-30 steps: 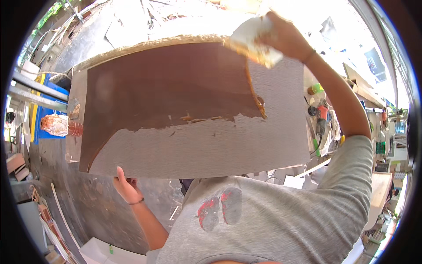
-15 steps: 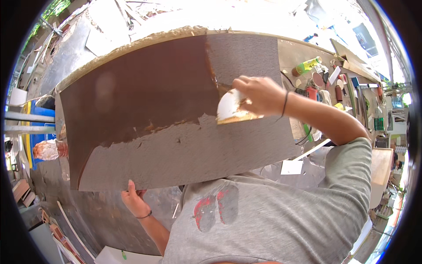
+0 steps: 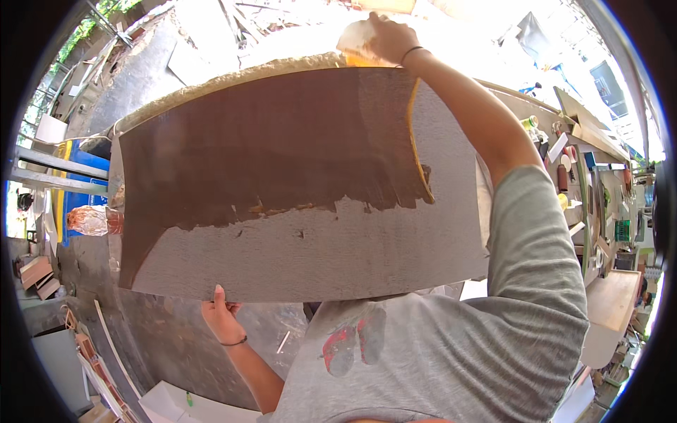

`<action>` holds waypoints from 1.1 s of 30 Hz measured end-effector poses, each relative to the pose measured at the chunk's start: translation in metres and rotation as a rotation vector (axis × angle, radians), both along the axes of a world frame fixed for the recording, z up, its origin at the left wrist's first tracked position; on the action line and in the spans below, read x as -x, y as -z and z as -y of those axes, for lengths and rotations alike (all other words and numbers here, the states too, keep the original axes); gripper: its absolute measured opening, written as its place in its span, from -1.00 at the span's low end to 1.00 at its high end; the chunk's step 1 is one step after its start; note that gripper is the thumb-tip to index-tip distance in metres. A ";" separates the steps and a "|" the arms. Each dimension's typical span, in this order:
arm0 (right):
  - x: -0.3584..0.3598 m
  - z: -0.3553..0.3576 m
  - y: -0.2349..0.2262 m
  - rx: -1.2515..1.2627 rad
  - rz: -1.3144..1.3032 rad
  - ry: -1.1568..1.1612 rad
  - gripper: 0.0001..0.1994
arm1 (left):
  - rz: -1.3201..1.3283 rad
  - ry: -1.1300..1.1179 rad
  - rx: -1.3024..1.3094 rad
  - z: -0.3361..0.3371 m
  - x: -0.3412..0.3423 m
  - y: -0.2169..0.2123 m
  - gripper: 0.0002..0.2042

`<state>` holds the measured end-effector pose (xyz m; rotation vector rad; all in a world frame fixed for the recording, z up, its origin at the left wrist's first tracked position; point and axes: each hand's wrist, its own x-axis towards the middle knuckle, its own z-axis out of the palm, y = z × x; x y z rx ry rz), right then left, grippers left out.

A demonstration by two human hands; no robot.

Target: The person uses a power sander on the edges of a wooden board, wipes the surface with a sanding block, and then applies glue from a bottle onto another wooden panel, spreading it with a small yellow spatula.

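Note:
A large grey sheet (image 3: 338, 261) lies across the bench in front of me. A wet, dark brown glue-like coating (image 3: 268, 141) covers its far and left part, ending in a ragged border. Along the coating's right side runs a thick amber ridge (image 3: 412, 134). My right hand (image 3: 395, 41) grips a white, flat spreader (image 3: 355, 37) with amber residue along its lower edge, at the sheet's far edge. At the near edge, my left hand (image 3: 223, 321) pinches the sheet, thumb on top and fingers partly hidden underneath.
Tools and a bottle (image 3: 529, 123) clutter the bench on the right. A pale, rough edge (image 3: 233, 79) borders the sheet's far side. On the left stand a blue bin (image 3: 86, 166) and a plastic-wrapped container (image 3: 88, 221). A wooden board (image 3: 612, 310) is at the right.
My right hand has carried the spreader from the sheet's middle to its far edge. The brown coating now reaches farther right. My left hand keeps its hold on the near edge.

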<state>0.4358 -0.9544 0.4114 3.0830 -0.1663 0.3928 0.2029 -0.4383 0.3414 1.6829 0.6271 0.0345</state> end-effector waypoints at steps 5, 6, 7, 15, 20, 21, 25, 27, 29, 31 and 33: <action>0.072 -0.016 -0.114 -0.189 0.298 0.072 -0.56 | 0.030 0.056 0.092 -0.009 0.002 0.006 -0.69; 0.088 -0.021 -0.120 -0.188 0.293 0.085 -0.56 | 0.032 0.049 0.101 -0.010 0.003 0.005 -0.69; 0.109 -0.022 -0.126 -0.390 0.043 0.024 -0.50 | 0.029 0.078 0.105 -0.009 0.003 0.005 -0.69; 0.222 -0.017 -0.018 -0.419 -0.530 0.002 -0.46 | 0.030 0.126 0.154 -0.012 -0.003 -0.002 -0.76; 0.238 -0.019 -0.044 -0.386 -0.320 0.050 -0.46 | 0.022 0.074 0.159 -0.013 0.003 -0.005 -0.79; 0.245 -0.026 -0.041 -0.390 -0.324 0.045 -0.46 | 0.040 0.062 0.159 -0.008 0.003 -0.008 -0.77; 0.275 -0.055 -0.012 -0.300 -0.434 -0.163 -0.64 | 0.030 0.121 0.114 -0.014 0.002 -0.007 -0.75; 0.258 -0.046 -0.006 -0.236 -0.371 -0.148 -0.65 | 0.027 0.055 0.081 -0.008 0.002 -0.007 -0.72; 0.228 -0.038 -0.003 -0.307 -0.345 -0.035 -0.64 | 0.020 -0.024 0.038 -0.004 0.006 -0.008 -0.70; 0.203 -0.023 0.002 -0.239 -0.260 -0.045 -0.63 | 0.021 -0.027 0.055 -0.001 0.005 -0.009 -0.66; 0.175 -0.005 0.010 -0.186 -0.163 0.012 -0.62 | 0.019 -0.044 0.056 -0.005 0.007 -0.002 -0.67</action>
